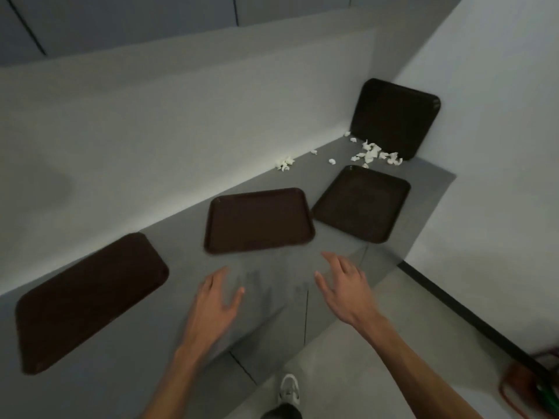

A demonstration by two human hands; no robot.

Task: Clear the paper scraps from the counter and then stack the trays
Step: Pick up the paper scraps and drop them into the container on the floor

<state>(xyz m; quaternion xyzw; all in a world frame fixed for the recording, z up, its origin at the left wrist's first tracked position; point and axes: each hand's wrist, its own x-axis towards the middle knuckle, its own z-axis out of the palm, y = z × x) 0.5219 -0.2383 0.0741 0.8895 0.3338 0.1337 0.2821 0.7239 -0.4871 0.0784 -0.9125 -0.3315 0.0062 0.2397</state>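
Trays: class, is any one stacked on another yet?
No: the left tray, middle tray and right tray lie flat on the counter, and the fourth tray leans against the wall.

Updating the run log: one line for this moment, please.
left hand open | right hand open | scraps on counter | trays unstacked, one leaning

Three dark brown rectangular plastic trays lie flat in a row on the grey counter [181, 237]: the left tray [90, 300] well apart from the middle tray [258, 220], and the right tray [361, 204] just beside the middle one, towards the corner. Behind the right tray a fourth brown plastic tray [394, 117] stands tilted in the far right corner, leaning on the pale side wall [484, 116]. White crumpled paper scraps [373, 154] lie on the counter between those two trays, and a smaller clump of scraps [285, 163] lies left of them against the back wall [181, 131].
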